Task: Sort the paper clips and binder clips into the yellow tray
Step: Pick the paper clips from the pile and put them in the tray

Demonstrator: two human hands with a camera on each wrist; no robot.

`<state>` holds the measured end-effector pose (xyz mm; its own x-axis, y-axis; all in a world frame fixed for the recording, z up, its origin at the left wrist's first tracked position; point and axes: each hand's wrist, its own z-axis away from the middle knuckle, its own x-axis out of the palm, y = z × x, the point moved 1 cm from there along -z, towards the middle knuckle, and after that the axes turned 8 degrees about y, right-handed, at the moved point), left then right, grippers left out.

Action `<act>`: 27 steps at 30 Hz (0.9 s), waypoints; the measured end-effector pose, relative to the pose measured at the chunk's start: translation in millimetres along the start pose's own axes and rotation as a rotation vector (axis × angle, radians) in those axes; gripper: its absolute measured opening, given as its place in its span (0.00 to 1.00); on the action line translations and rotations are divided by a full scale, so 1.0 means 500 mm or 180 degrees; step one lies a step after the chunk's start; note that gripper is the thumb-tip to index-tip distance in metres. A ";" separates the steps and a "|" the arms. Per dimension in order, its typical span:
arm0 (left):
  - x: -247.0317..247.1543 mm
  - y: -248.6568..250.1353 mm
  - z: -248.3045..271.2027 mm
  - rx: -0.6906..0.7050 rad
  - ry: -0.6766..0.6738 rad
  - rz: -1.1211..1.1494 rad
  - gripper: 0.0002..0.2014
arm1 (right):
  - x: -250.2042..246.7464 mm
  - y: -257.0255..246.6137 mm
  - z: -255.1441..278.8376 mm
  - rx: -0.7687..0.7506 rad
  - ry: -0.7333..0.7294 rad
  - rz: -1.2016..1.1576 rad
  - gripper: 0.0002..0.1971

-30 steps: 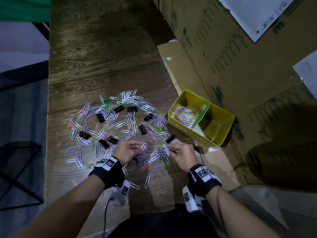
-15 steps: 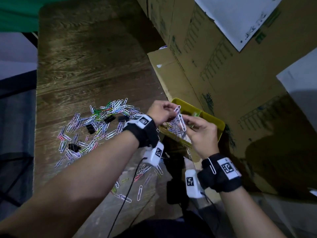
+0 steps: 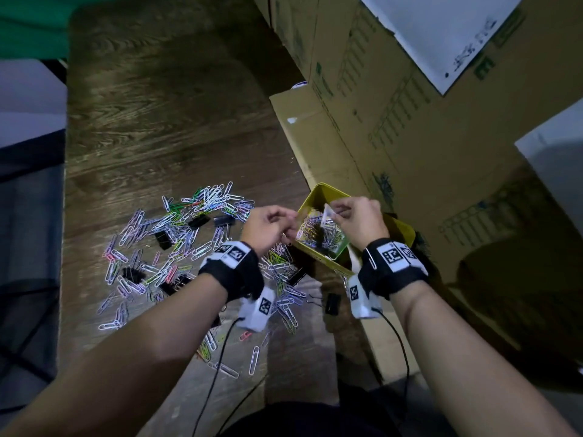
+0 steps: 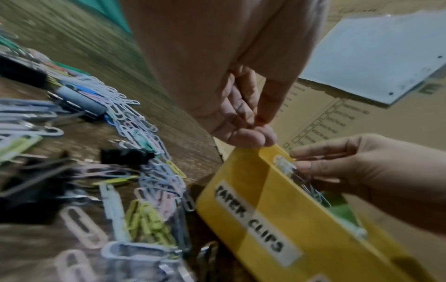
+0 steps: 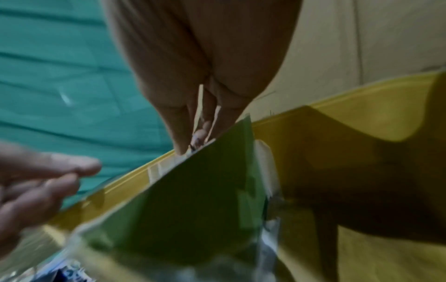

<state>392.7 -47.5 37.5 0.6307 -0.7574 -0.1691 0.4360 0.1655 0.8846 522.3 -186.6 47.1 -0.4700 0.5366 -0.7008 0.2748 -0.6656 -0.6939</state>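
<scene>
Dim light falls on a dark wood-grain worktop [image 3: 164,127] hemmed on its right by stacked cardboard boxes [image 3: 410,130], one of them lying flat beneath the yellow tray [image 3: 318,192]. Both hands hover over the tray's nearer compartment, the one whose outer wall carries a label reading PAPER CLIPS [image 4: 251,219]; a green divider [image 5: 205,190] splits it from the other compartment, which looks bare where it shows.

The step in hand appears to be a drop-off of paper clips. The right hand [image 3: 361,223] has its fingers curled and pinching a pale clip above the heap of clips already in the tray [image 3: 318,231]. The left hand [image 3: 268,227] sits just over the tray's near rim with fingers loosely curled; whether it holds a clip I cannot tell, as the wrist view is blurred there.

Most of the job remains, by my reckoning: a wide scatter of coloured paper clips [image 3: 176,244] lies on the worktop left of the tray, with black binder clips [image 3: 164,239] mixed through it.

Next, the pinched clip wants releasing into the labelled side, and then a return to the scatter.
</scene>
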 end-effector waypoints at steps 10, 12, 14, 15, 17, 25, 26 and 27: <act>-0.008 -0.119 0.047 0.0945 -0.0362 -0.2558 0.10 | 0.011 -0.030 0.070 -0.0734 -0.0623 -0.0163 0.09; 0.018 -0.136 0.058 0.0982 -0.0486 -0.2885 0.12 | 0.026 -0.030 0.096 -0.0775 -0.0847 -0.0352 0.08; 0.035 -0.149 0.061 0.0990 -0.0491 -0.2895 0.10 | 0.040 -0.027 0.117 -0.0806 -0.1009 -0.0431 0.08; 0.041 -0.152 0.060 0.0938 -0.0498 -0.2897 0.09 | 0.044 -0.024 0.126 -0.0808 -0.1092 -0.0423 0.08; 0.043 -0.154 0.057 0.0817 -0.0385 -0.2779 0.07 | 0.053 -0.010 0.140 -0.0759 -0.1254 -0.0313 0.08; -0.098 -0.124 0.045 0.0710 0.0076 -0.2874 0.06 | 0.122 0.042 0.197 -0.0487 -0.2324 0.0352 0.11; -0.121 -0.125 0.046 0.0705 0.0044 -0.2912 0.07 | 0.134 0.044 0.202 -0.0580 -0.2277 0.0475 0.12; -0.141 -0.126 0.051 0.0752 0.0037 -0.2934 0.07 | 0.144 0.045 0.205 -0.0676 -0.2177 0.0585 0.13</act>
<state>304.5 -20.6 4.5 0.1104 -0.5194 -0.8474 0.6247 -0.6268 0.4656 408.8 -216.1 -2.3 -0.7995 -0.0634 -0.5974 0.5234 -0.5615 -0.6409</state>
